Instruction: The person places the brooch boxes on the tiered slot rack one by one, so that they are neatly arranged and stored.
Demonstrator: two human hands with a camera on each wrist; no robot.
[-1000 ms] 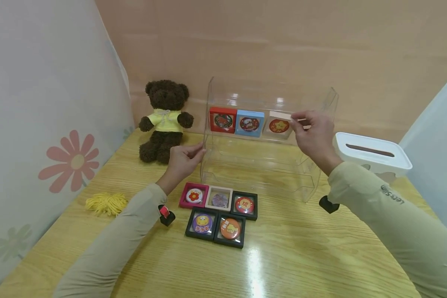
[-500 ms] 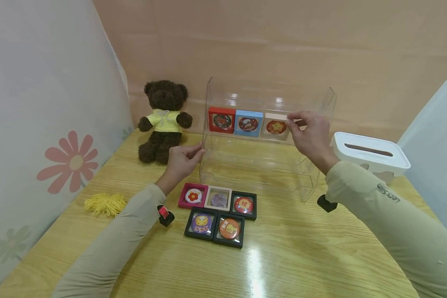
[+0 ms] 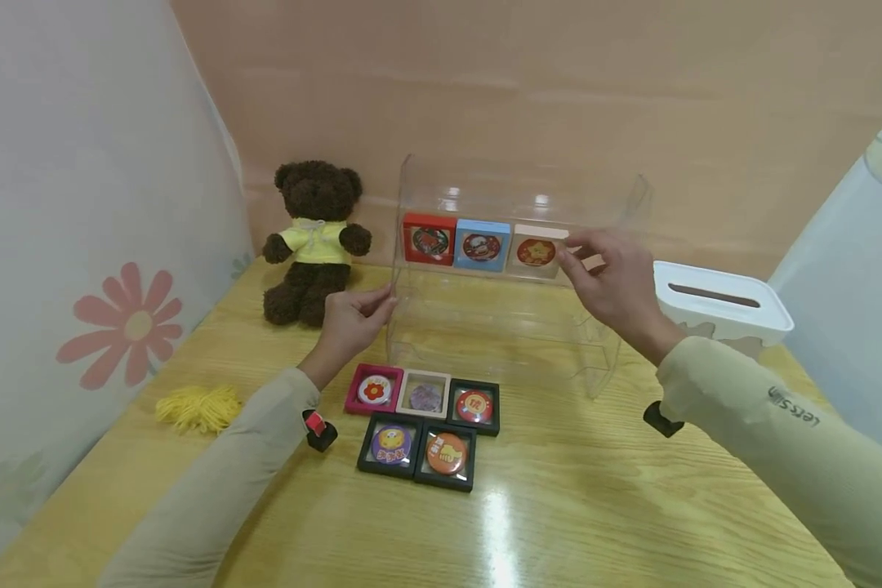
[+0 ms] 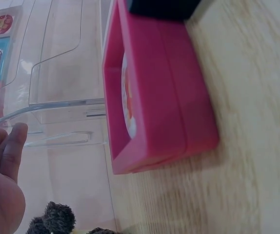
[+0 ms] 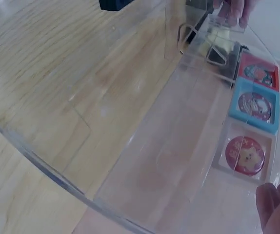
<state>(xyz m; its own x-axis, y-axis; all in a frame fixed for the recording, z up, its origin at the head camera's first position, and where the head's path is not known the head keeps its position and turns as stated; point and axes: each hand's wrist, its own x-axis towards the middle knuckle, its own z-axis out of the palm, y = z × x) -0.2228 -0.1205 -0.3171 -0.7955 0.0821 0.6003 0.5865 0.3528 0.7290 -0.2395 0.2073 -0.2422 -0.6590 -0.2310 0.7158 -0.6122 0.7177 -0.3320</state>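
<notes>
A clear acrylic display rack (image 3: 485,314) stands at the back of the table. On its upper tier, side by side, sit a red frame (image 3: 410,241), a blue frame (image 3: 483,229) and a pale pink frame (image 3: 518,257) with a star badge. My left hand (image 3: 350,322) pinches the rack's left side edge. My right hand (image 3: 617,278) is at the pale frame's right side, fingertips at its edge and slightly spread; the right wrist view shows a small gap between fingers (image 5: 267,200) and frame. Several framed badges lie before the rack, including a magenta frame (image 3: 350,395) and black frames (image 3: 443,482).
A brown teddy bear (image 3: 316,245) in a yellow top sits left of the rack. Yellow yarn (image 3: 198,408) lies at the table's left side. To the right stands a white tissue box (image 3: 720,314). An orange-beige backdrop (image 3: 500,82) hangs behind.
The pale pink frame, earlier tilted with a gap beside the blue frame, now sits upright against it. My right fingers have spread a little. My left hand has stayed on the rack.
</notes>
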